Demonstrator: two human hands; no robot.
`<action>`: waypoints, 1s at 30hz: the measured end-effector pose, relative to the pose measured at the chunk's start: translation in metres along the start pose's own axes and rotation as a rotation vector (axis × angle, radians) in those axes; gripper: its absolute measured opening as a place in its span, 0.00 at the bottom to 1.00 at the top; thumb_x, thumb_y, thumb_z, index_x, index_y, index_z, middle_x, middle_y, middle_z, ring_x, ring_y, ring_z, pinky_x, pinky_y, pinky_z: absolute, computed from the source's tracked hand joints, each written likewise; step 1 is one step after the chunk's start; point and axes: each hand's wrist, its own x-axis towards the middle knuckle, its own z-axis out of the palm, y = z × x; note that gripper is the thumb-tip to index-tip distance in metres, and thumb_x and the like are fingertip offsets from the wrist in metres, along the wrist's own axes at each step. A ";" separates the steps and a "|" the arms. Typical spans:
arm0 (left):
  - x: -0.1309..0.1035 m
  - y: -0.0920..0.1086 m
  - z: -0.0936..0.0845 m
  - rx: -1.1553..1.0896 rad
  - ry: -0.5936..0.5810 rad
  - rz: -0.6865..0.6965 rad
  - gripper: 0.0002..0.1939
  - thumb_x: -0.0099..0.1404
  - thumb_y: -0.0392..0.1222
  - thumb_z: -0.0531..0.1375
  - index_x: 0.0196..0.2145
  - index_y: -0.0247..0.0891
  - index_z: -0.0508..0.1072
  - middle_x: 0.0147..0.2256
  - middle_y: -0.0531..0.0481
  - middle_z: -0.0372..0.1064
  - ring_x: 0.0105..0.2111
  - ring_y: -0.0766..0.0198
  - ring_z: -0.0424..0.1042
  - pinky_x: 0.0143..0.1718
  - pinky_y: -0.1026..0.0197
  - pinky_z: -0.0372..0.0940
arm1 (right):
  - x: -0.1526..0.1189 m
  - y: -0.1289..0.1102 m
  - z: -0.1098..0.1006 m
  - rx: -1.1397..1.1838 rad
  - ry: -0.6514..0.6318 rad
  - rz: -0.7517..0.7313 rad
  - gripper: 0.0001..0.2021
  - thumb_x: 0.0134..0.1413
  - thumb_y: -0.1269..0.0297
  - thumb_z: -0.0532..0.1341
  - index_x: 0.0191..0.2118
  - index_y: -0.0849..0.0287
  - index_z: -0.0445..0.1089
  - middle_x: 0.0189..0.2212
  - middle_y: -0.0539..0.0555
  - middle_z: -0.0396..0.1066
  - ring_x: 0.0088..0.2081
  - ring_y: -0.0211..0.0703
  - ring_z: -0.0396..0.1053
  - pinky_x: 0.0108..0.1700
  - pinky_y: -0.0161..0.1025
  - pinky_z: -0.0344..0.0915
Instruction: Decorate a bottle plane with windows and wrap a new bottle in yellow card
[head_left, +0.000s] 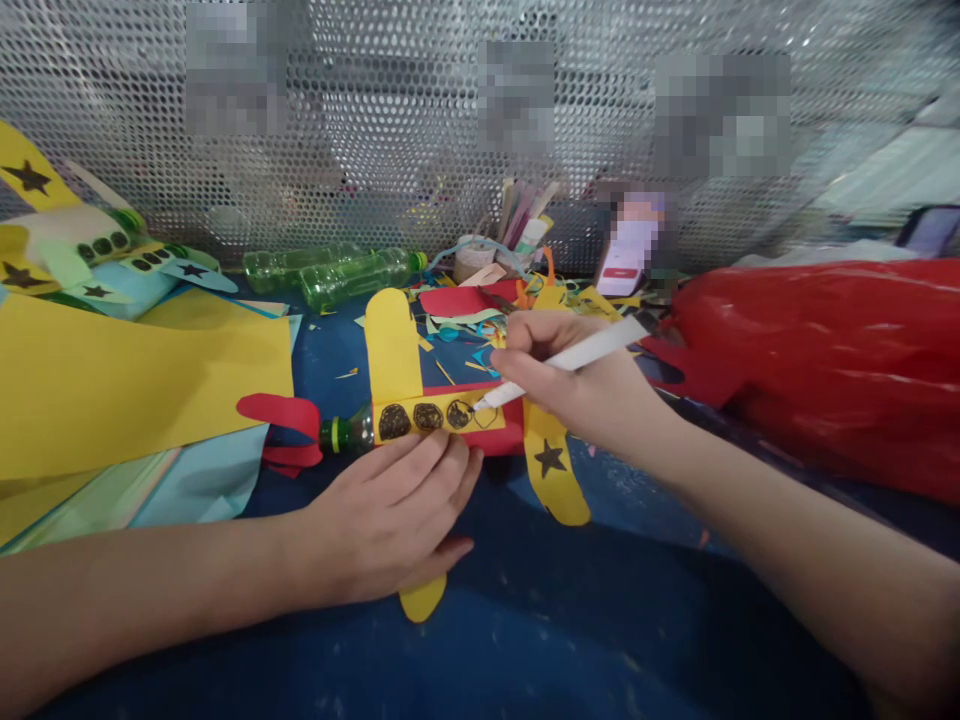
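My left hand (390,520) lies flat and open on the near side of a bottle plane (435,415) in the middle of the blue table (570,620), fingertips pressing against its yellow window strip (431,414), palm covering the near yellow wing (422,598). My right hand (570,385) is closed around a white marker (570,358), its tip touching the right end of the strip, where the last round window is only an outline while the three to its left are filled in dark. The plane's body is a green bottle wrapped in red and yellow paper, with a red propeller (281,428) at its left end by the green cap, a yellow wing (391,345) pointing far, and a yellow tail piece with a black star (553,462) to the right, just below my right hand. A big yellow paper sheet (127,385) lies to the left over pale blue sheets. Far left rests another paper plane (82,250) with black stars. Two empty green bottles (337,272) lie along the perforated metal wall (420,120), beside paper scraps (480,310). A red plastic bag (825,350) bulks on the right.
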 end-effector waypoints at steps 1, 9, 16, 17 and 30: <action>0.000 0.000 0.000 0.001 -0.001 -0.001 0.26 0.67 0.52 0.53 0.55 0.30 0.68 0.51 0.42 0.69 0.52 0.56 0.66 0.55 0.60 0.59 | 0.000 0.000 0.000 -0.003 -0.005 0.000 0.15 0.48 0.73 0.58 0.17 0.57 0.52 0.14 0.43 0.51 0.18 0.30 0.47 0.20 0.33 0.45; 0.000 0.000 0.001 -0.002 0.008 0.003 0.25 0.67 0.51 0.53 0.54 0.29 0.69 0.51 0.41 0.69 0.52 0.55 0.66 0.54 0.59 0.59 | -0.001 0.000 0.001 -0.007 -0.018 -0.001 0.16 0.49 0.72 0.59 0.17 0.57 0.52 0.14 0.43 0.51 0.18 0.30 0.47 0.20 0.34 0.45; 0.001 0.000 0.000 -0.004 0.011 -0.001 0.25 0.68 0.50 0.51 0.54 0.29 0.69 0.50 0.42 0.70 0.52 0.56 0.66 0.54 0.59 0.59 | 0.000 -0.001 0.000 0.005 -0.006 -0.008 0.15 0.48 0.74 0.57 0.17 0.57 0.53 0.14 0.43 0.51 0.18 0.30 0.47 0.20 0.34 0.45; 0.001 0.000 0.000 -0.005 0.014 0.000 0.25 0.69 0.50 0.51 0.54 0.29 0.69 0.50 0.43 0.70 0.52 0.56 0.66 0.54 0.58 0.59 | 0.000 0.000 0.000 0.005 -0.002 -0.009 0.15 0.48 0.74 0.57 0.17 0.57 0.53 0.14 0.43 0.51 0.18 0.30 0.47 0.20 0.34 0.44; 0.000 0.000 0.001 -0.002 0.027 0.008 0.25 0.68 0.50 0.51 0.54 0.29 0.69 0.51 0.42 0.69 0.52 0.56 0.65 0.55 0.59 0.59 | -0.001 -0.001 0.001 -0.005 -0.020 -0.007 0.15 0.48 0.74 0.57 0.17 0.57 0.53 0.14 0.43 0.51 0.18 0.30 0.47 0.21 0.35 0.45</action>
